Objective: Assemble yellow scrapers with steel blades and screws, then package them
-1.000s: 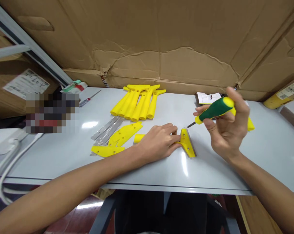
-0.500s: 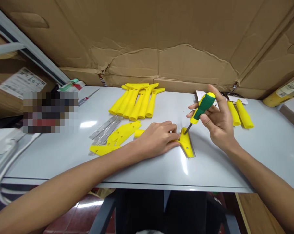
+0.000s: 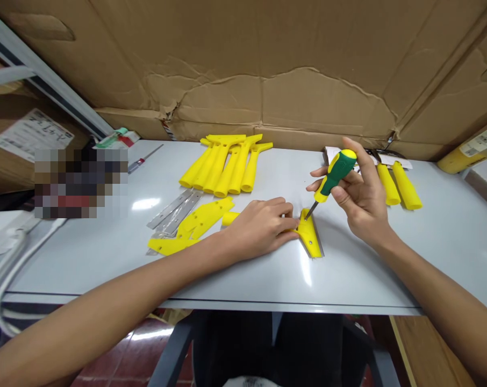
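Observation:
My left hand (image 3: 263, 226) is closed around the handle of a yellow scraper (image 3: 311, 236), which lies on the table with its wide head to the right. A thin metal blade edge shows along that head. In my right hand (image 3: 362, 199) is a green and yellow screwdriver (image 3: 337, 174), tilted, its tip at the upper hole of the scraper head. Left of my left hand lie flat yellow plates (image 3: 205, 219) and metal blades (image 3: 174, 212). Several yellow handles (image 3: 223, 164) are lined up behind them.
Two yellow handles (image 3: 407, 185) lie at the right. Another screwdriver (image 3: 144, 159) rests at the back left, near a blurred pile and white cables (image 3: 21, 263). Cardboard (image 3: 267, 107) stands along the table's back edge.
The whole view has shifted slightly. My hands keep nearly the same pose, with the screwdriver tip still at the scraper's upper hole.

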Tool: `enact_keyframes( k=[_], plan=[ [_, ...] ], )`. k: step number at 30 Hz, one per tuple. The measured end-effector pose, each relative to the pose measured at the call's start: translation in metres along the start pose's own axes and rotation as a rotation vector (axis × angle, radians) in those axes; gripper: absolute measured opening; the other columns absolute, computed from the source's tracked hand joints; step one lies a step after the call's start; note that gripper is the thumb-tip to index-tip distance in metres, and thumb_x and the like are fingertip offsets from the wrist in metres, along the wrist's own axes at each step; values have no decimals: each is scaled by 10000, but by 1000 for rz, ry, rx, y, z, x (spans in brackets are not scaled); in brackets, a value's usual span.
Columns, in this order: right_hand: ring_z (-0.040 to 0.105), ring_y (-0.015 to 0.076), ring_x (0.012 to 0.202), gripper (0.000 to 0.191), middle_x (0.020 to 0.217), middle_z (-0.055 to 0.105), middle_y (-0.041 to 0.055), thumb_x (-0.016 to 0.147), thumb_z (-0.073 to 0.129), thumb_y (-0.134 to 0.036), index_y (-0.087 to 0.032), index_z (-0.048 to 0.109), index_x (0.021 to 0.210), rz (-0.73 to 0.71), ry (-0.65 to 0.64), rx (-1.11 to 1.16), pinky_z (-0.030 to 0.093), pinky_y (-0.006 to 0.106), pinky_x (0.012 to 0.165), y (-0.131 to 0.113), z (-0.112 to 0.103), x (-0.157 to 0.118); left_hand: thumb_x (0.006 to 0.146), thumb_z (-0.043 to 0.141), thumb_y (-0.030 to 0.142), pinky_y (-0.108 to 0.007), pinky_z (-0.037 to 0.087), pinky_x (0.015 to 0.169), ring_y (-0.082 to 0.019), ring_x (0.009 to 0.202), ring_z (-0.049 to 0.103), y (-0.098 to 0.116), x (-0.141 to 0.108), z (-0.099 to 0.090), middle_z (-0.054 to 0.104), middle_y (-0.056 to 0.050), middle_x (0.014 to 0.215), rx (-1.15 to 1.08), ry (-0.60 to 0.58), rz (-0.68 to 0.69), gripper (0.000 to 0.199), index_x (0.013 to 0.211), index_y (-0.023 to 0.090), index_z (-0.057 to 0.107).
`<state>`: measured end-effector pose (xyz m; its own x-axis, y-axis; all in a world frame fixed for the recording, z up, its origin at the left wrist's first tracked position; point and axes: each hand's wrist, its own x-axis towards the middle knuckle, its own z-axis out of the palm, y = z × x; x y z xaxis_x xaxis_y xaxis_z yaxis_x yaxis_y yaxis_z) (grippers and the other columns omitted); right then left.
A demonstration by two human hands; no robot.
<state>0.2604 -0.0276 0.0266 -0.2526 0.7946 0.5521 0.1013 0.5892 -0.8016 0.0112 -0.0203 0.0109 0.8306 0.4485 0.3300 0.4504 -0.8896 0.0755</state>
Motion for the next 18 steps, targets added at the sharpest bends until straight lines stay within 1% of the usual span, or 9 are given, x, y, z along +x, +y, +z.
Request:
enact_keyframes(
  k=[3,6,9,11,14,18],
  plan=[
    [796,265,1049,631,1211,755,26,1009,731,-468,-471,433,1566,13,-10,31,688,566,991,0,-3,2,1074,650,399,-322,413,660,-202,876,639,1,0,0,719,-52,965,0,-1,-1,252,1029,206,806],
    [805,257,1020,615,1122,774,14,978,785,-410,-415,473,1507,0,2,52,715,533,933,-1,-4,4,1065,668,393,-315,421,666,-198,891,647,2,0,0,726,-47,979,-13,0,-29,226,1076,224,816],
    [809,246,991,572,1058,770,5,958,808,-347,-363,503,1442,16,18,23,732,494,891,-7,-5,4,1048,695,388,-307,420,663,-192,891,652,5,0,-1,732,-42,982,-26,4,-65,207,1124,243,822],
    [808,241,976,532,1022,753,-4,951,810,-308,-348,523,1397,17,35,-9,736,486,876,-12,-3,3,1036,712,385,-303,406,651,-193,885,651,8,1,-1,731,-41,968,-24,2,-87,196,1122,252,828],
    [804,237,955,518,994,719,-15,925,817,-241,-349,539,1349,-9,89,-90,737,472,849,-17,4,0,1016,739,391,-302,368,624,-202,875,646,13,2,-2,726,-41,939,-10,-3,-139,179,1080,257,839],
    [800,224,923,534,1044,693,-10,892,808,-154,-342,540,1314,-48,231,-180,730,430,802,-19,15,-6,1001,755,394,-311,313,597,-225,871,640,23,3,-2,731,-47,945,27,-18,-221,167,1047,259,843]
  ],
)
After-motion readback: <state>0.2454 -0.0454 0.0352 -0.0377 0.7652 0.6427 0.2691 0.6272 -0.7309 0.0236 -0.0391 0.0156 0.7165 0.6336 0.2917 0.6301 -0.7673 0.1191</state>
